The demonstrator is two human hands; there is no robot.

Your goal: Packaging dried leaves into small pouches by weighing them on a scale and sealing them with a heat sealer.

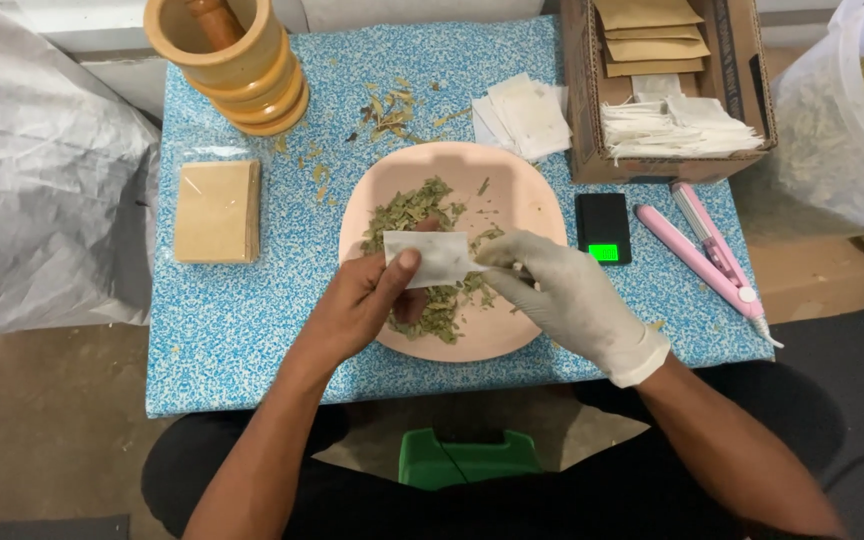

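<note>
a green stool edge point(468, 457) shows between my knees, closest to me, below both hands. my left hand point(364, 300) is bare and pinches the left end of a small white paper sachet point(430, 256) between thumb and fingers. my right hand point(570, 296), in a pale glove, pinches the sachet's right end, fingers curled in. the sachet hangs between the two hands, just above a pink plate point(512, 195) heaped with crushed green dried leaves point(414, 210); the leaves lie under and beyond my left fingers. the plate sits on the blue speckled counter point(222, 330). just right of my gloved hand there is a small black scale point(603, 227) with a lit green display, and further right a pink sealing clamp point(707, 252). beyond the hands lies a loose stack of white sachets point(524, 115), with a cardboard box point(672, 80) of more sachets and brown envelopes to its right. far to the left of my bare hand rests a stack of brown packets point(217, 211), and beyond it a wooden mortar point(237, 60) with its pestle.
</note>
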